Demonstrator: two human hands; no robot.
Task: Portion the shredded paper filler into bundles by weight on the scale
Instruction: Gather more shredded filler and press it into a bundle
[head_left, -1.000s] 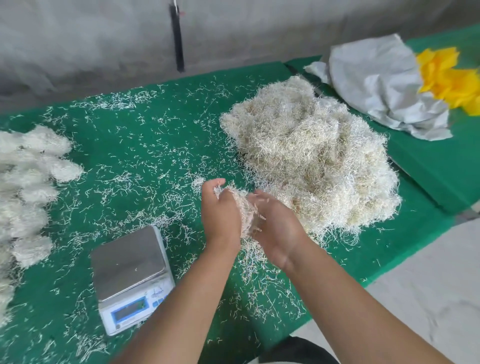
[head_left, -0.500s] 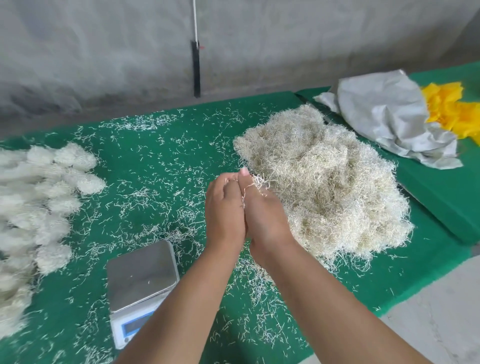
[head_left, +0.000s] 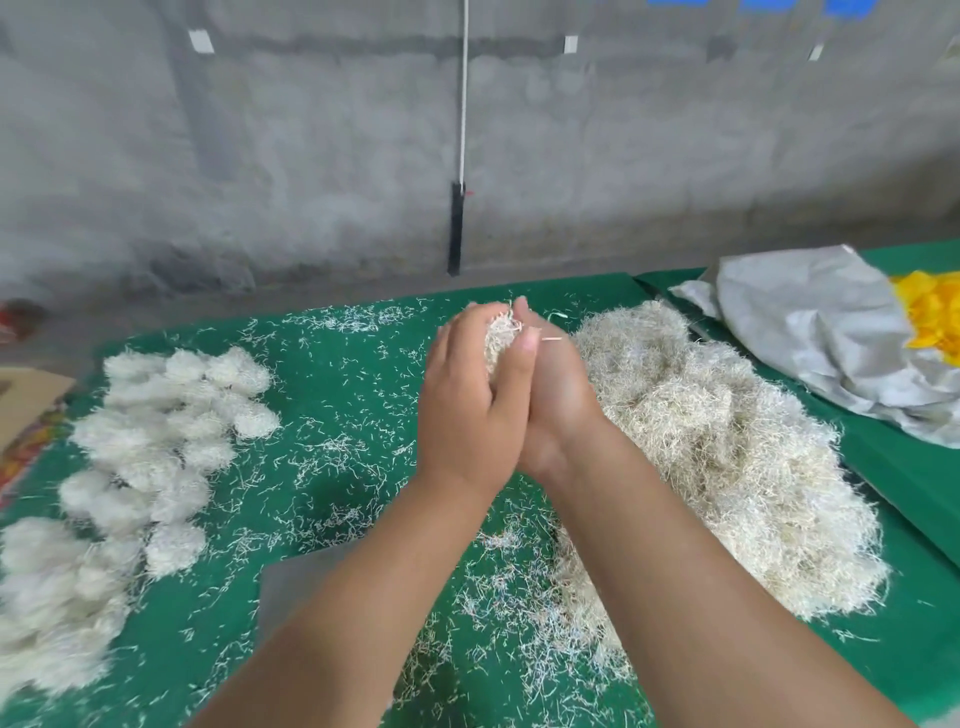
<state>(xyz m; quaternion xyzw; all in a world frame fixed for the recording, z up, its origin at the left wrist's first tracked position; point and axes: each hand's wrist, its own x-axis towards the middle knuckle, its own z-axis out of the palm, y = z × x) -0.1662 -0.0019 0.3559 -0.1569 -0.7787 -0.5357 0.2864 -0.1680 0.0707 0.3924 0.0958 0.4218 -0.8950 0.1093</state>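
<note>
Paper shreds (head_left: 501, 338) now sit pressed between left hand (head_left: 470, 402) and right hand (head_left: 558, 400), palms closed tighter than a second ago and raised above the counter (head_left: 332, 415). Looks like compacting before weighing; scale (head_left: 291, 587) waits below, big pile (head_left: 727, 441) just right.

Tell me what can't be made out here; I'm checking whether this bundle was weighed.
- Head view: the grey-topped scale is mostly hidden behind the left forearm, so its display is unseen.
- The handful of pale shredded paper is pressed between the left hand and right hand; its size is hidden.
- The white fluffy finished bundles blur together and run off the left edge; no count.
</note>
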